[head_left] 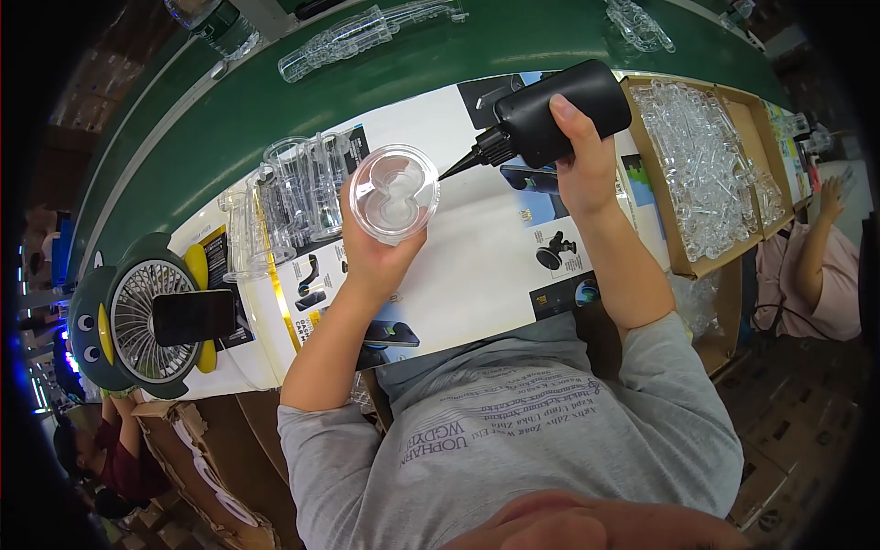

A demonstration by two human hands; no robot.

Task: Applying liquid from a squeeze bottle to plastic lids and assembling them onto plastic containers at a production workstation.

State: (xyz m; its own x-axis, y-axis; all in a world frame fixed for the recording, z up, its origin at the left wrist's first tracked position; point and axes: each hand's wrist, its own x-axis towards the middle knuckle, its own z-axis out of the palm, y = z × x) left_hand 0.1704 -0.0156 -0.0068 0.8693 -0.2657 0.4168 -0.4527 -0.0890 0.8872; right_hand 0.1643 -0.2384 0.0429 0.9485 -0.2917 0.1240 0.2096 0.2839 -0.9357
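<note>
My left hand (380,261) is closed around a clear plastic cup-shaped part (396,194), its round rim facing up and a figure-eight shape visible inside. In my right hand (587,151) is a black squeeze bottle (568,115), tilted so its thin pointed nozzle aims left. The nozzle tip is right beside the rim of the clear part; whether it touches, I cannot tell. Several more clear plastic parts (289,197) stand grouped to the left of my left hand. Printed sheets (467,266) cover the table under both hands.
A cardboard box (687,266) full of small clear parts is at the right. To the left sits a penguin-shaped fan (137,316) with a dark phone (194,317) against it. Clear tubes (353,41) and a water bottle (220,27) lie along the far side. Other people are at both sides.
</note>
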